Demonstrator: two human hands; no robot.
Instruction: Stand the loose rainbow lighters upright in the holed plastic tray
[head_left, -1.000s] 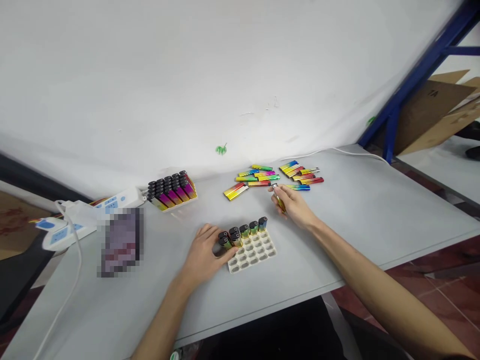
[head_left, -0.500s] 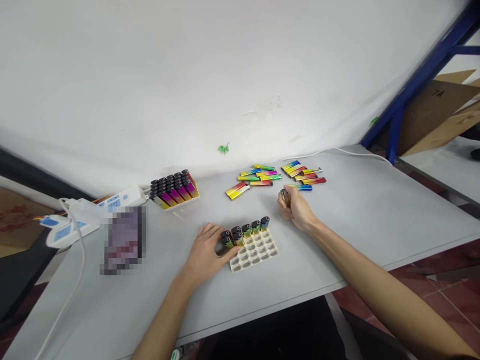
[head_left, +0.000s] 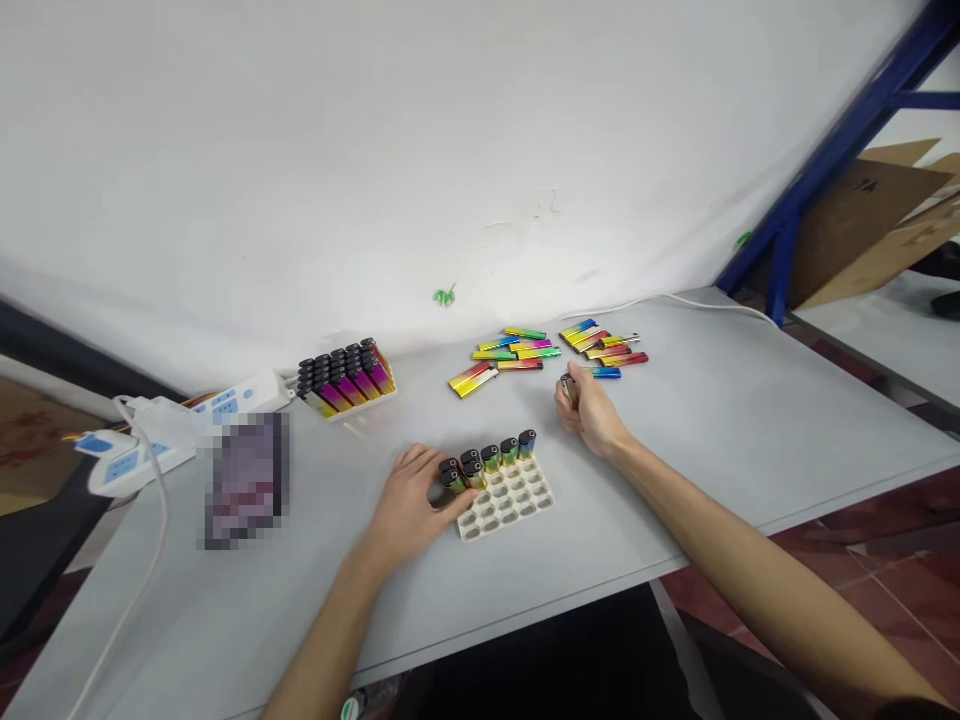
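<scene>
One cream tray (head_left: 517,505) with oval sockets lies on the grey table (head_left: 750,420); seven lighters (head_left: 487,462) stand upright in it, five along the far row and two at the left end of the next row. The left hand (head_left: 409,505) rests flat on the table with fingers spread against the tray's left edge, touching the two nearest lighters. The right hand (head_left: 592,415) is curled tight around one lighter (head_left: 568,386), whose metal head projects above the fist; it sits between the tray and the loose lighters (head_left: 551,352), which lie flat near the wall, roughly sixteen, though overlaps make the count uncertain. One full tray of lighters (head_left: 345,378) with black caps stands further left, beside two white power strips (head_left: 187,425) and one blurred-out block (head_left: 244,480). No writing on any lighter can be read. Against the picture half a second earlier, the right hand holds the same closed grip and position, and the left hand has not moved.
</scene>
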